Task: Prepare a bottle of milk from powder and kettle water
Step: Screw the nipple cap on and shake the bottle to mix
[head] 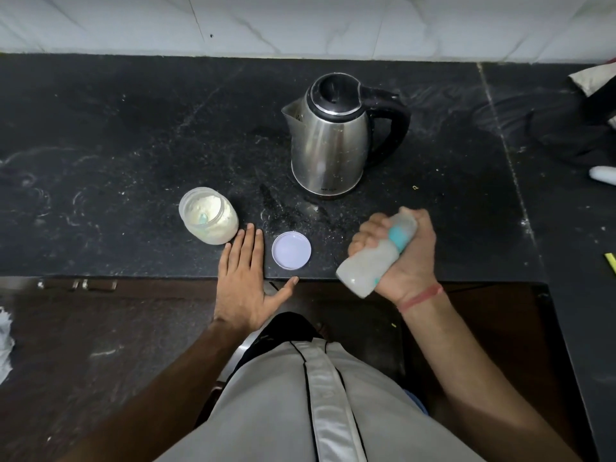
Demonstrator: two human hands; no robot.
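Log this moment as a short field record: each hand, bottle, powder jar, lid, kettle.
left hand: flat, fingers straight, on the counter edge beside the jar
right hand: grips the bottle
bottle: tilted, cloudy, blurred, off the counter
powder jar: open, powder and scoop inside
lid: lying on the counter, apart from the jar
kettle: upright, closed, behind

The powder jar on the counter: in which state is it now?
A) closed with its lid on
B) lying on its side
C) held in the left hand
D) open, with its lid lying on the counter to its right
D: the powder jar stands open with powder visible, and its lid lies flat on the counter, beyond the flat left hand.
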